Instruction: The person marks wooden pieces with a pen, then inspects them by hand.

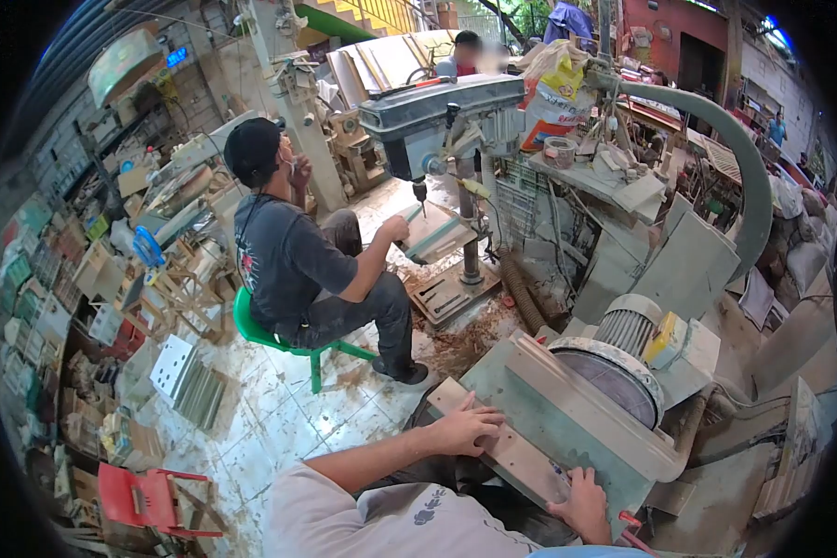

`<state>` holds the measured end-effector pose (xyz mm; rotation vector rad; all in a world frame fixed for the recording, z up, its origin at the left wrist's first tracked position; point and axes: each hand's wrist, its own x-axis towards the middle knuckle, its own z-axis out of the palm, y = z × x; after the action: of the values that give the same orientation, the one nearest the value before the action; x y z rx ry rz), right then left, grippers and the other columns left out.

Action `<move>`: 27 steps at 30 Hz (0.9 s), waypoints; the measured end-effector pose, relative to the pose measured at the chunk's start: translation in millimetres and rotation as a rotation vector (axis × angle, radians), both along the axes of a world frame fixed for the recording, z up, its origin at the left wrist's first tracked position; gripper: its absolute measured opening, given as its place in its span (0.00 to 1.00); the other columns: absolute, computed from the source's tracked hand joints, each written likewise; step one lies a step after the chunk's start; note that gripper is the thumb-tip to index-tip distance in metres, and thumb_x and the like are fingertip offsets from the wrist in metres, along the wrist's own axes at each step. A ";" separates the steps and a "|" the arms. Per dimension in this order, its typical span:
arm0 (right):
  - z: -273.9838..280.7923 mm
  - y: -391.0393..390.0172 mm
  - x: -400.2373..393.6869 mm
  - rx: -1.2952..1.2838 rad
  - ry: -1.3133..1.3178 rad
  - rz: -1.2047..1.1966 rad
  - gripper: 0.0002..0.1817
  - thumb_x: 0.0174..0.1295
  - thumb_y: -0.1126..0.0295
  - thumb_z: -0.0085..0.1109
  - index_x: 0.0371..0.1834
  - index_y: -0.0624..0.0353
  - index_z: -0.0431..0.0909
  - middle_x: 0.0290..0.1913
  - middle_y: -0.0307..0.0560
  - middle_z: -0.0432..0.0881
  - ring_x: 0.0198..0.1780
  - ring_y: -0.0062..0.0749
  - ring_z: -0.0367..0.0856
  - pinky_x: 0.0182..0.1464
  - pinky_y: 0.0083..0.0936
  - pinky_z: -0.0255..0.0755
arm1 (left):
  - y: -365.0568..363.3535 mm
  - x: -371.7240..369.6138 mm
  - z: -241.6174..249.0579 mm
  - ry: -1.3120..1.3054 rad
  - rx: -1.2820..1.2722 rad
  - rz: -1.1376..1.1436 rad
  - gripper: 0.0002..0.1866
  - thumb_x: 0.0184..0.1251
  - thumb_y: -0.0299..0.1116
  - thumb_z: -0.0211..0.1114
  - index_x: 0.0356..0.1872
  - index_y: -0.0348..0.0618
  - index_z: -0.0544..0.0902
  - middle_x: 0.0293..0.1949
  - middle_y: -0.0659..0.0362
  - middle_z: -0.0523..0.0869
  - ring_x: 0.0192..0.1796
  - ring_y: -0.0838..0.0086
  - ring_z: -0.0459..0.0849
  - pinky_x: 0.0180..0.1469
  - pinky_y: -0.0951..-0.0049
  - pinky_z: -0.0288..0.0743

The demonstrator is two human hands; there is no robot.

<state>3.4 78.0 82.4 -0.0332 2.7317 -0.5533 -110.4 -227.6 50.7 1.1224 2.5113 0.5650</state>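
A long, narrow wooden board (521, 453) with small holes lies along the near edge of the disc sander's table (567, 423). My left hand (465, 430) rests over the board near its far-left end, with the fingers bent onto its face. At the near-right end, my right hand (582, 507) grips the board between thumb and fingers. A small dark-and-bluish thing shows beside the right fingers, too small to name. Across the table stands the round sanding disc (614, 381), with the board apart from it. The undersides of both hands are hidden.
A co-worker (298, 242) on a green stool (251, 325) holds a panel (437, 232) under a drill press (442, 102). Behind the disc is a motor (628, 321). A red chair (149, 498) and stacked panels (191, 386) stand on the dusty tiled floor.
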 end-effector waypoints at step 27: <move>-137.0 79.8 15.6 -0.061 0.193 -0.302 0.50 0.15 0.58 0.87 0.49 0.62 0.71 0.49 0.55 0.68 0.43 0.45 0.75 0.44 0.39 0.73 | -6.5 -6.9 -34.8 0.057 0.358 -0.076 0.20 0.47 0.35 0.70 0.44 0.51 0.77 0.63 0.54 0.71 0.69 0.58 0.64 0.68 0.40 0.50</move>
<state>18.9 157.7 -54.7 0.3320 2.9269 -0.7504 -117.3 -234.0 15.9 1.3672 2.4633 1.0037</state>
